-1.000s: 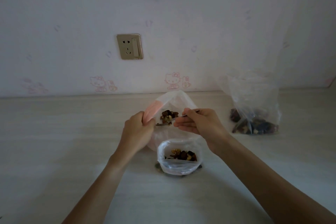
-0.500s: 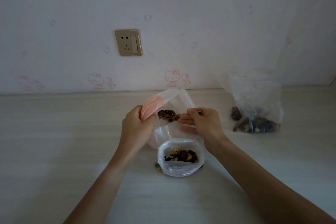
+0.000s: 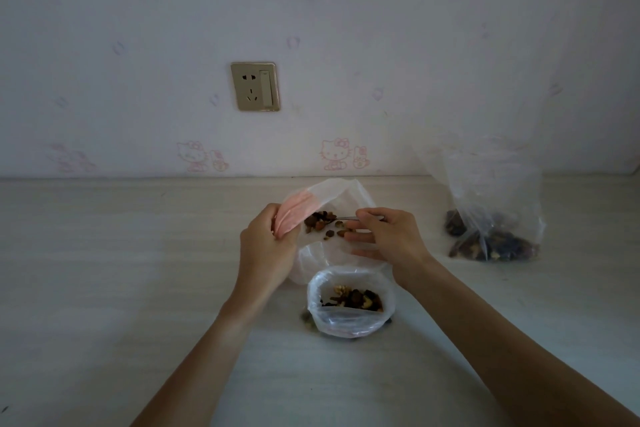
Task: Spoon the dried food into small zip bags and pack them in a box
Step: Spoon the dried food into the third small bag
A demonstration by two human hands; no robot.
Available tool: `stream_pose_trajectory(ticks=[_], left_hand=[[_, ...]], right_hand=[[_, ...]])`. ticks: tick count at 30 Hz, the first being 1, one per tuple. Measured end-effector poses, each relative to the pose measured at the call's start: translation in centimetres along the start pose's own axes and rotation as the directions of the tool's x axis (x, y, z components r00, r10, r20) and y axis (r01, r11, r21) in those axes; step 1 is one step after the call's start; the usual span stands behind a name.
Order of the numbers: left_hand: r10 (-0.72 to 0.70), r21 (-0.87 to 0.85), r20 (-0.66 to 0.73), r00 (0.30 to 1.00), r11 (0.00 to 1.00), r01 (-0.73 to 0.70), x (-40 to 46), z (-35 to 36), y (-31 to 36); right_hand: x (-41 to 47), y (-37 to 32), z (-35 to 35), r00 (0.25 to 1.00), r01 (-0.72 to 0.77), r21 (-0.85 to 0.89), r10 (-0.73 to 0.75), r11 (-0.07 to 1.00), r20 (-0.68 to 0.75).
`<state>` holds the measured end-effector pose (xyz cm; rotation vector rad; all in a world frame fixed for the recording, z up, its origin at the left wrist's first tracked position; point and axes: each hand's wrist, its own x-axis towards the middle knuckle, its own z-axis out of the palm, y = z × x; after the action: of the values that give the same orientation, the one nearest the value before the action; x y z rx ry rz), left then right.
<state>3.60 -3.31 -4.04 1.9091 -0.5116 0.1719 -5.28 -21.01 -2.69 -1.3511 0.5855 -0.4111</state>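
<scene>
My left hand (image 3: 268,246) grips the pink-striped rim of a small clear zip bag (image 3: 332,194) and holds its mouth open above the table. My right hand (image 3: 384,236) pinches the handle of a metal spoon (image 3: 346,218). The spoon's bowl sits inside the bag's mouth, heaped with dark dried food (image 3: 320,220); a few pieces are spilling off below it. In front of the hands stands a bag with its rim rolled down (image 3: 349,322), with mixed dried food and nuts inside.
A larger clear bag (image 3: 491,218) with dark dried food stands at the right by the wall. A wall socket (image 3: 255,87) is above the pale wooden table (image 3: 104,270). No box is in view.
The loaded spoon has stayed at the zip bag's mouth, and pieces now tumble from it into the bag. The left hand keeps its hold on the rim.
</scene>
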Motion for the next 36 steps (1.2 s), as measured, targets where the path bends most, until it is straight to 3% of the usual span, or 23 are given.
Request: stream_pose_trajectory(ticks=[10,19,22,27,30,36], left_hand=[[0.036,-0.030,0.024,0.999,0.999,-0.036,0.3,0.4,-0.2],[-0.028,-0.048,0.084,0.996,0.998,0.032,0.1,-0.8,1.0],[0.022,-0.028,0.017,1.000,0.999,-0.021,-0.4,-1.6,1.4],[0.249,0.090,-0.061,0.967,0.966,-0.243,-3.0,-2.9,2.8],[0.265,0.137,0.013,0.964,0.955,-0.264,-5.1,-3.3,3.5],[0.086,0.256,0.227,0.970,0.956,-0.145,-7.6,-3.3,3.3]], right_hand=[[-0.8,-0.8,-2.7,0.998,-0.001,0.020,0.000,1.000,0.067],[-2.6,-3.1,-4.6,0.997,0.020,0.015,-0.022,1.000,0.078],[-3.4,-4.0,-5.2,0.996,0.048,0.012,-0.048,0.999,0.080],[-5.0,-5.2,-6.4,0.992,0.082,0.014,-0.082,0.997,0.098],[-6.3,-5.4,-7.2,0.986,0.102,0.019,-0.104,0.995,0.130],[-9.2,-4.3,-8.7,0.974,0.099,0.022,-0.102,0.995,0.201]])
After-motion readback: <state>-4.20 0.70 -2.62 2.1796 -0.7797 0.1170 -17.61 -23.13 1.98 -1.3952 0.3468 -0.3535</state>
